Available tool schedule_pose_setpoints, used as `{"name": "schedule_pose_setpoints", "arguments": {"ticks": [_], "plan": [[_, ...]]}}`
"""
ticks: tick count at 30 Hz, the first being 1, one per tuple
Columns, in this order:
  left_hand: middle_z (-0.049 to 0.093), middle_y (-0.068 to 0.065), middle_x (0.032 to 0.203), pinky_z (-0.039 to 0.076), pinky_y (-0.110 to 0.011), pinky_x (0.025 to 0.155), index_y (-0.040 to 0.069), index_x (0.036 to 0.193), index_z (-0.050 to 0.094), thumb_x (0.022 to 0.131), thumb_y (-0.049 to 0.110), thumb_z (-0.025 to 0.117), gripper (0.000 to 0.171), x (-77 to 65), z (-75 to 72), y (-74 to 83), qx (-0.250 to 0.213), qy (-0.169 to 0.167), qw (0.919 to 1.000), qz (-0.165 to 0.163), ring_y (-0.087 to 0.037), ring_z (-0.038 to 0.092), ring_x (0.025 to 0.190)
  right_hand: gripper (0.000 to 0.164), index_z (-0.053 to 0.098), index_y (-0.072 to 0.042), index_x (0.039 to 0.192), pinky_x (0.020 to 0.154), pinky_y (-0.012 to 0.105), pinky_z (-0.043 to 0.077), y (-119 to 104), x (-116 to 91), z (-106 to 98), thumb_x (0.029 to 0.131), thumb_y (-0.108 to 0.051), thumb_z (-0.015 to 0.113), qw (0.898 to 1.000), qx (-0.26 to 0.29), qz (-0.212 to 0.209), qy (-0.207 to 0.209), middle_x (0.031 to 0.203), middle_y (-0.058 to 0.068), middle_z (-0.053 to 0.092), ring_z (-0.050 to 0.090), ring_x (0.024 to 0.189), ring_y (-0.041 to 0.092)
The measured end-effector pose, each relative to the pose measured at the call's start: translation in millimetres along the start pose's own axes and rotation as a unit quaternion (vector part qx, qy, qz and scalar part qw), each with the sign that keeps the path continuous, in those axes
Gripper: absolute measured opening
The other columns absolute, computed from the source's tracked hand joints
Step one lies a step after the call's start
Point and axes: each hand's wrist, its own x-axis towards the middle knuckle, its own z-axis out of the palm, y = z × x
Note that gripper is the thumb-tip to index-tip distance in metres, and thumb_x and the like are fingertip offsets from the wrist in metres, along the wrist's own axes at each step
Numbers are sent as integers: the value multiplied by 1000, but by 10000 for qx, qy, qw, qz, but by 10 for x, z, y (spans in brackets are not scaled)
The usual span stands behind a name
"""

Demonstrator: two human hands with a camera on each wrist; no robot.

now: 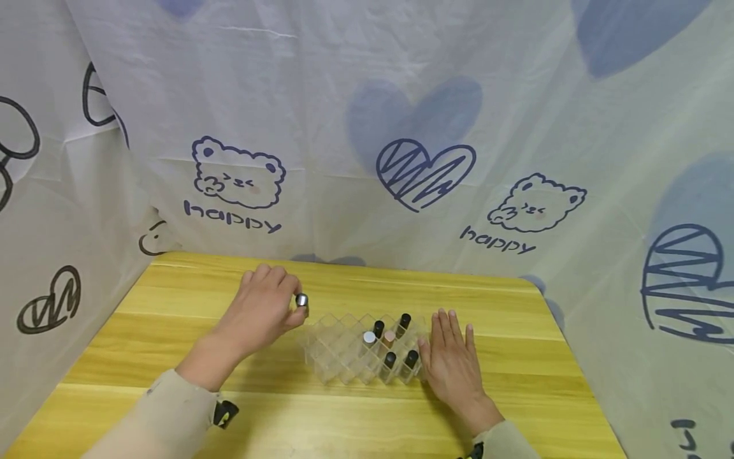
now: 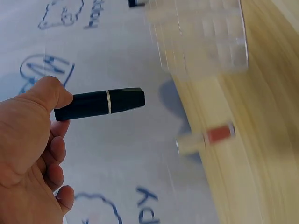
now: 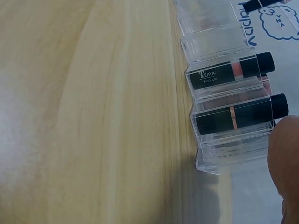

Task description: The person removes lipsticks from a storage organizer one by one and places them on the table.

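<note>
Left hand pinches a black lipstick tube endwise; right hand, fingers straight, probably steadies the clear lipstick organizer.

The surface is yellow with streaky wood grain, and beyond its far edge the white curtain carries pale blue hearts, navy scribbled hearts, line-drawn bears and "happy" lettering. Roughly midway between the surface's left and right edges, the colourless, see-through rack shows a diamond lattice, with four black caps, one whitish cap and one pinkish-tan cap toward its right end. In the left hand is a black tube with a thin pale band
</note>
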Motion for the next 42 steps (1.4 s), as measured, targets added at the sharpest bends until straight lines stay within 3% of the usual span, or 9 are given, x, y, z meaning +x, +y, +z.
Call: {"name": "schedule_pose_setpoints", "arguments": {"ticks": [7, 15, 19, 30, 42], "plan": [[62, -6, 95, 31, -40, 74, 8, 97, 67, 90, 27, 80, 25, -138, -200, -343, 193, 172, 9989, -380, -28, 45, 86, 65, 35, 4, 161, 126, 66, 15, 12, -3, 5, 112, -38, 48, 9999, -91, -78, 113, 169, 22, 33, 23, 160, 39], [61, -9, 95, 31, -43, 74, 5, 100, 67, 89, 26, 81, 28, -222, -264, -689, 265, -104, 9968, -751, -32, 45, 89, 65, 35, 3, 161, 126, 66, 15, 14, -3, 4, 112, -37, 48, 9999, -69, -72, 88, 169, 22, 33, 22, 160, 39], [60, -10, 95, 31, -44, 73, 4, 101, 67, 89, 26, 82, 29, -230, -211, -788, 295, -303, 9954, -860, -32, 43, 88, 65, 34, 4, 161, 126, 66, 15, 12, -5, 4, 112, -37, 47, 10000, -52, -60, 54, 169, 22, 32, 22, 160, 39], [61, -11, 96, 34, -45, 74, 2, 102, 69, 89, 25, 80, 28, -264, 106, -950, 241, -672, 9929, -952, -35, 46, 90, 64, 35, 4, 161, 126, 66, 14, 13, -5, 20, 113, -37, 47, 10000, 2, -55, 51, 169, 22, 31, 22, 160, 40], [61, -11, 100, 36, -47, 79, 3, 104, 69, 92, 26, 77, 27, -208, 313, -917, 70, -895, 9907, -1018, -35, 48, 95, 64, 36, 5, 160, 126, 66, 16, 8, -2, 15, 112, -36, 47, 9999, -11, -86, 78, 169, 23, 32, 23, 160, 40]]}}
